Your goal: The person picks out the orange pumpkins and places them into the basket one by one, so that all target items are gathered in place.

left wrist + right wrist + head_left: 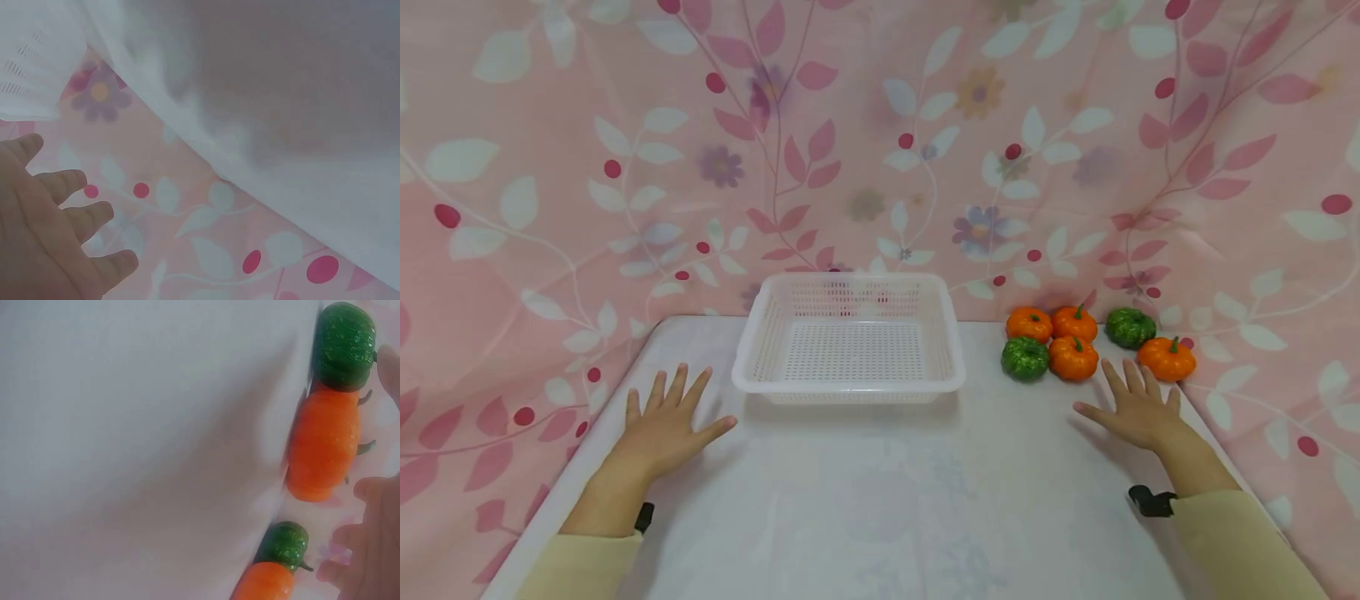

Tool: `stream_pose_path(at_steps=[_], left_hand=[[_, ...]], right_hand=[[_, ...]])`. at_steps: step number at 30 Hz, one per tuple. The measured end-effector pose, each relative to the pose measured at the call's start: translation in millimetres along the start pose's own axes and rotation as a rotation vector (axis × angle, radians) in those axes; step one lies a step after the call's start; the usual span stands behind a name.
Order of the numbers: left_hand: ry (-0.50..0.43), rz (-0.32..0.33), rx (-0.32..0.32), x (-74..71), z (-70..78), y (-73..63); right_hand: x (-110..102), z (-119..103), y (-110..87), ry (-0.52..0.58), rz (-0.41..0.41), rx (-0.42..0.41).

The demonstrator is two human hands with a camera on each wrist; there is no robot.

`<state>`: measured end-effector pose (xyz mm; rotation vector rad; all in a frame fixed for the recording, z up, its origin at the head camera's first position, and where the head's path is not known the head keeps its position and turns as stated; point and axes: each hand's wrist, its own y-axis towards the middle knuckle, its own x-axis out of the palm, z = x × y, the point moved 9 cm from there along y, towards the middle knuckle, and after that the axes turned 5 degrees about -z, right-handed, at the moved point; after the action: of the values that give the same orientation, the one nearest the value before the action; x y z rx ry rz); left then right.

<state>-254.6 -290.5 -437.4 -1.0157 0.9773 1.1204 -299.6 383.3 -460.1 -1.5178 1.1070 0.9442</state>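
Note:
My left hand (658,437) is spread over the table's left side, fingers straight and holding nothing, just left of a white plastic basket (850,387). My right hand (1138,412) is spread in the same way at the right, its fingertips near the small pumpkins. Closest to it are an orange pumpkin (1167,360) and another orange pumpkin (1073,359). A green pumpkin (1026,359) sits beside the latter, with more orange ones behind. Another green pumpkin (1131,327) stands at the back right. In the right wrist view the fingers (369,550) appear beside the pumpkins.
The basket has slotted walls and a mesh floor with nothing in it. A white cloth covers the table (865,500). Pink floral fabric (880,150) hangs behind and along both sides. Black straps (1152,502) show at the cuffs of both sleeves.

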Motion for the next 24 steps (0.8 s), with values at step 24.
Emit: stream_pose_path(at_steps=[24], left_hand=[[-0.093,0.159,0.096,-14.0,23.7,28.5]], right_hand=[[-15,-11,37.4,0.105,0.183,-0.093]])
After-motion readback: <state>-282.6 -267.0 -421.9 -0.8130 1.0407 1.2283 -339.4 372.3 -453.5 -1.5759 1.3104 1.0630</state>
